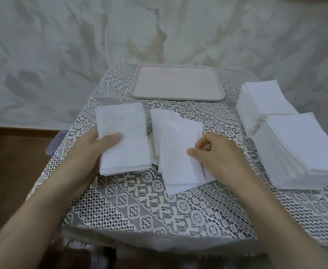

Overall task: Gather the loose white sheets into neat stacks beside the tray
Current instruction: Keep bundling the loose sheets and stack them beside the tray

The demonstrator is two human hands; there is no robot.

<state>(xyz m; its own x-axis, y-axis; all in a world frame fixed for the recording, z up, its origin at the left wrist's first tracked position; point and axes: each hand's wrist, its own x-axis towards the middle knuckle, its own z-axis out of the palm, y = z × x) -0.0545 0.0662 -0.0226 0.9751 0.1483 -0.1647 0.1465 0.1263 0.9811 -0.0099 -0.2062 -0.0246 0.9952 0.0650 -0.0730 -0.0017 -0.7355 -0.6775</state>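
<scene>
Lace cloth [159,206] on table, pale rect tray [178,95] at far edge. Left hand [93,150] grips thin stack [124,136] w/ thumb on top. Right hand [219,154] pinches edge of loose white sheets [176,152] at centre. Two tall stacks [295,144] on right.

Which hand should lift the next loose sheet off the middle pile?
Right. The right hand already pinches the edge of the top sheet on the messy middle pile, while the left hand is occupied gripping the small stack beside it.
</scene>
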